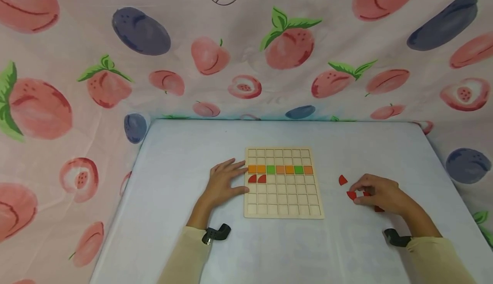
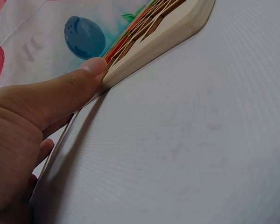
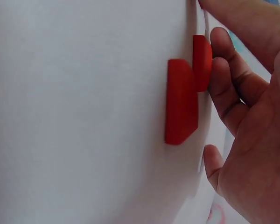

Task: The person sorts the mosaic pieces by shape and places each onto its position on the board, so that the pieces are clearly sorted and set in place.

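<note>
Head view: the wooden grid board [image 1: 284, 198], touched by the outspread left hand [image 1: 222, 183], is filled in nine cells, the rest left; a red quarter-circle [image 1: 351, 195] is pinched by the right hand [image 1: 383, 194], others beside.

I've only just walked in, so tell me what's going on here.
A person's left hand touches the left edge of a wooden board. The right hand is over loose red pieces right of it, its fingers at one, though the grip is unclear. One row holds orange and green squares; the row below holds two red pieces.
</note>
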Action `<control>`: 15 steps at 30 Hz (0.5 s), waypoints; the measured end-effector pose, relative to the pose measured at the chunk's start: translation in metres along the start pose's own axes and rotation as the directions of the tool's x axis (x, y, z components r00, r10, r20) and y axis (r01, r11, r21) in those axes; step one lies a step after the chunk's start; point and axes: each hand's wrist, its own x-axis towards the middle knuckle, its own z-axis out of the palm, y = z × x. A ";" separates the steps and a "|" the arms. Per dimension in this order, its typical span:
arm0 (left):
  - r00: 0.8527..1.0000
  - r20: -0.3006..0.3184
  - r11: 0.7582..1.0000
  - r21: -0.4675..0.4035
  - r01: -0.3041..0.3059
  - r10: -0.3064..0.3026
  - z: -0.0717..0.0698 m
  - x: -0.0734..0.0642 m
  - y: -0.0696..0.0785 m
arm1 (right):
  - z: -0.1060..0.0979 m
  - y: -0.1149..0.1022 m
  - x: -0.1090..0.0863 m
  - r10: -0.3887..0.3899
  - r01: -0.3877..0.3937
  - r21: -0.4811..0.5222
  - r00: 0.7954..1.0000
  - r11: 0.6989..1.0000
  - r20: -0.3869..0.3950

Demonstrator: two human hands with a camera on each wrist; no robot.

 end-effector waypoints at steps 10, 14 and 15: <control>1.000 0.021 1.000 0.005 0.012 -0.012 0.000 0.000 -0.001 | 0.001 -0.006 0.007 0.012 -0.013 -0.021 0.998 1.000 -0.059; 1.000 0.017 1.000 -0.001 0.008 -0.008 0.000 0.000 -0.001 | 0.002 -0.011 0.009 -0.015 0.015 -0.001 0.996 1.000 -0.084; 1.000 0.025 1.000 -0.002 0.013 -0.013 0.000 0.000 -0.001 | 0.002 -0.012 0.010 -0.026 0.026 0.003 0.996 1.000 -0.087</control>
